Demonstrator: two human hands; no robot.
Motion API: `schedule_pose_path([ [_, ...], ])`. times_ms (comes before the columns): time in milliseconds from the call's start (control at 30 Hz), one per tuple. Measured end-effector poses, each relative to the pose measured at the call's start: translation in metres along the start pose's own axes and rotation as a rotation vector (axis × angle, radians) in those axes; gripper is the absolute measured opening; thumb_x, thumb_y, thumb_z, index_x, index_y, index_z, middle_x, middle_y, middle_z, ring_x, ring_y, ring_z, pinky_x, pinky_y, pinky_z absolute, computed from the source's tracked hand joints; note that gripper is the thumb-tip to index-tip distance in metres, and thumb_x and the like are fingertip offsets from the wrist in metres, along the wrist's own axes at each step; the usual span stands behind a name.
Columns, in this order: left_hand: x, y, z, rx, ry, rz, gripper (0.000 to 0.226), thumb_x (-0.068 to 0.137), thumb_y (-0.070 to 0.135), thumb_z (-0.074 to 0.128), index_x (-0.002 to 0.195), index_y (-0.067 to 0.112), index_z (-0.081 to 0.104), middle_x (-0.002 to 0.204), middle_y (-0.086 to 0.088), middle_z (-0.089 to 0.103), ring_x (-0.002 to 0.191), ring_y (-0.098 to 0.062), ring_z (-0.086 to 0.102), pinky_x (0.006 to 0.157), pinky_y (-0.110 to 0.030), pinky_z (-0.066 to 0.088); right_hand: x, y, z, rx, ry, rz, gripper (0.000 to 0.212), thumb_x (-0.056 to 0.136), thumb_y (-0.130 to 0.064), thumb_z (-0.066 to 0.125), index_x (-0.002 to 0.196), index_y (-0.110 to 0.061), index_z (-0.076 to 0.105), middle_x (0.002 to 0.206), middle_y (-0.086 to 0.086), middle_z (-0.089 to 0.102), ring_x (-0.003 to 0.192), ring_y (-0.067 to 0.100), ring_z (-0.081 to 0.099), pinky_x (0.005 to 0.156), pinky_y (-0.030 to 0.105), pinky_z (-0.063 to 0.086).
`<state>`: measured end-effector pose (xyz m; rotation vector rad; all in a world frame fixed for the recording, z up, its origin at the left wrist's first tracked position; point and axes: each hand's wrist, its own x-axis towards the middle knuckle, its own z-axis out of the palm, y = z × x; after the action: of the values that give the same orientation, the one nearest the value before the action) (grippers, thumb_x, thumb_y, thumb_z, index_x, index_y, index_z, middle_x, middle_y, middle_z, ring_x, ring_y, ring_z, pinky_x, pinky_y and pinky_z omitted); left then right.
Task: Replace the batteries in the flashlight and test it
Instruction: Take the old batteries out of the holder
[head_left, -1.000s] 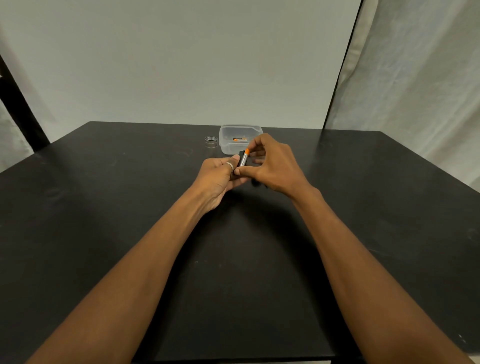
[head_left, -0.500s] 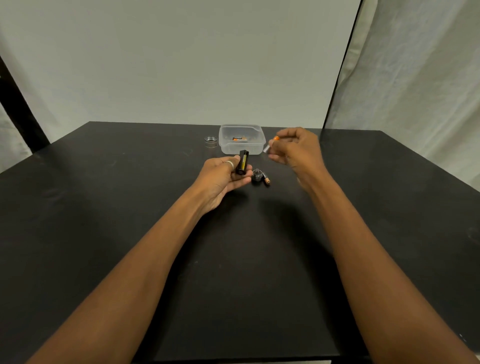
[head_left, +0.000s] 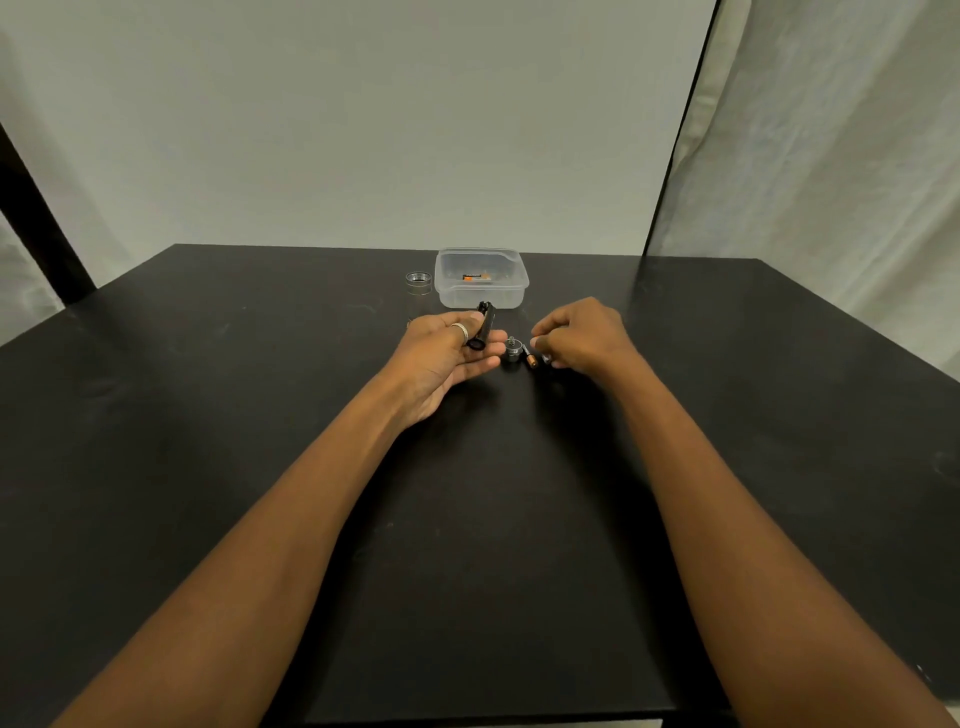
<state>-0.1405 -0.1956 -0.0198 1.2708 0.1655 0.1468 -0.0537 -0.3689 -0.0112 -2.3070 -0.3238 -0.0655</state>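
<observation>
Left hand (head_left: 441, 358): palm up just over the surface, thumb and fingers curled round the black flashlight body (head_left: 484, 326); we see a pale band (head_left: 460, 330) on one finger.
Flashlight body: a dark tube tilted across the left fingers, its open near end facing us and its far end pointing toward the tub.
Right hand (head_left: 584, 335): knuckles up, fingers curled down to the surface, just right of the left hand and apart from the flashlight body. A small pale tip (head_left: 546, 357) shows at the fingertips; we cannot tell whether the hand grips it.
Loose battery (head_left: 532, 359): copper-ended, lying on the surface just beside the right fingertips, between the two hands.
End cap (head_left: 512, 349): silver, spring upward, standing on the surface between the hands, just left of the loose battery and near the left fingertips.
Tub (head_left: 452, 293): clear plastic, beyond both hands toward the far edge; we make out spare batteries (head_left: 475, 278) with orange ends inside.
Metal ring (head_left: 418, 280): just left of the tub.
Surface (head_left: 208, 415): matte black; both forearms reach across it.
</observation>
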Motion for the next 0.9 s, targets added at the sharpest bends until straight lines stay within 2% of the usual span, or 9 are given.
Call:
schedule_pose_path([
  [167, -0.003, 0.002, 0.000, 0.016, -0.028, -0.002, 0.023, 0.108, 0.012, 0.044, 0.111, 0.004, 0.065, 0.093, -0.011, 0.080, 0.088, -0.020, 0.078, 0.067, -0.026, 0.061, -0.002, -0.002, 0.001, -0.026, -0.014, -0.015, 0.012, 0.084, -0.012, 0.075, 0.081, -0.022, 0.080, 0.074, 0.002, 0.078, 0.057, 0.008, 0.069, 0.079, 0.032, 0.065],
  [267, -0.004, 0.002, 0.001, 0.006, -0.025, -0.006, 0.023, 0.107, 0.009, 0.042, 0.113, 0.003, 0.063, 0.095, -0.012, 0.080, 0.091, -0.023, 0.078, 0.067, -0.026, 0.061, -0.003, -0.003, 0.000, -0.056, -0.024, -0.032, 0.016, 0.084, -0.012, 0.074, 0.075, -0.024, 0.079, 0.071, 0.001, 0.078, 0.049, 0.002, 0.066, 0.077, 0.028, 0.064],
  [367, -0.003, 0.003, 0.001, -0.003, -0.012, -0.008, 0.025, 0.106, 0.004, 0.041, 0.106, 0.002, 0.066, 0.094, -0.010, 0.077, 0.091, -0.025, 0.078, 0.066, -0.026, 0.061, -0.003, -0.004, 0.001, -0.079, -0.028, -0.040, 0.021, 0.084, -0.012, 0.072, 0.068, -0.025, 0.076, 0.067, -0.002, 0.076, 0.045, -0.002, 0.064, 0.075, 0.028, 0.064],
  [467, -0.003, 0.003, 0.000, -0.009, -0.022, -0.003, 0.026, 0.106, 0.005, 0.041, 0.104, 0.002, 0.067, 0.089, -0.010, 0.077, 0.091, -0.026, 0.078, 0.066, -0.027, 0.061, -0.003, -0.005, 0.001, -0.084, -0.024, -0.038, 0.018, 0.089, -0.020, 0.072, 0.072, -0.019, 0.080, 0.065, -0.001, 0.076, 0.050, 0.001, 0.067, 0.077, 0.031, 0.064],
  [567, -0.003, 0.002, -0.001, 0.015, -0.044, 0.000, 0.027, 0.108, 0.013, 0.041, 0.107, 0.008, 0.067, 0.088, -0.008, 0.080, 0.087, -0.021, 0.078, 0.066, -0.026, 0.061, -0.006, -0.006, 0.001, -0.039, 0.021, -0.053, 0.027, 0.095, -0.026, 0.068, 0.074, -0.012, 0.079, 0.068, 0.004, 0.076, 0.066, 0.015, 0.074, 0.081, 0.038, 0.064],
  [633, -0.002, 0.002, -0.002, 0.030, -0.047, 0.001, 0.027, 0.108, 0.015, 0.042, 0.108, 0.010, 0.068, 0.089, -0.008, 0.080, 0.080, -0.017, 0.077, 0.065, -0.025, 0.060, -0.009, -0.009, -0.001, -0.038, 0.094, -0.122, 0.027, 0.096, -0.024, 0.065, 0.077, -0.009, 0.078, 0.068, 0.004, 0.074, 0.069, 0.018, 0.072, 0.083, 0.041, 0.062],
  [700, 0.000, 0.002, -0.005, 0.021, -0.045, 0.000, 0.027, 0.108, 0.016, 0.042, 0.109, 0.010, 0.069, 0.091, -0.009, 0.080, 0.073, -0.013, 0.075, 0.064, -0.025, 0.059, -0.013, -0.014, -0.006, -0.004, 0.150, -0.222, 0.021, 0.096, -0.022, 0.064, 0.086, -0.011, 0.079, 0.069, -0.004, 0.072, 0.066, 0.009, 0.067, 0.081, 0.036, 0.061],
  [767, 0.002, 0.002, -0.007, -0.005, -0.044, -0.006, 0.027, 0.108, 0.015, 0.043, 0.111, 0.008, 0.068, 0.090, -0.010, 0.079, 0.068, -0.012, 0.072, 0.062, -0.024, 0.058, -0.018, -0.022, -0.010, 0.094, 0.127, -0.307, 0.015, 0.095, -0.019, 0.066, 0.099, -0.014, 0.080, 0.077, -0.011, 0.072, 0.074, 0.004, 0.068, 0.080, 0.029, 0.060],
  [900, 0.002, 0.002, -0.009, -0.029, -0.056, -0.021, 0.029, 0.106, 0.012, 0.043, 0.111, 0.006, 0.071, 0.087, -0.009, 0.078, 0.064, -0.010, 0.069, 0.061, -0.023, 0.058, -0.024, -0.035, -0.009, 0.156, 0.027, -0.429, 0.018, 0.089, -0.021, 0.077, 0.105, -0.014, 0.078, 0.095, -0.009, 0.075, 0.085, 0.000, 0.070, 0.076, 0.014, 0.054],
])
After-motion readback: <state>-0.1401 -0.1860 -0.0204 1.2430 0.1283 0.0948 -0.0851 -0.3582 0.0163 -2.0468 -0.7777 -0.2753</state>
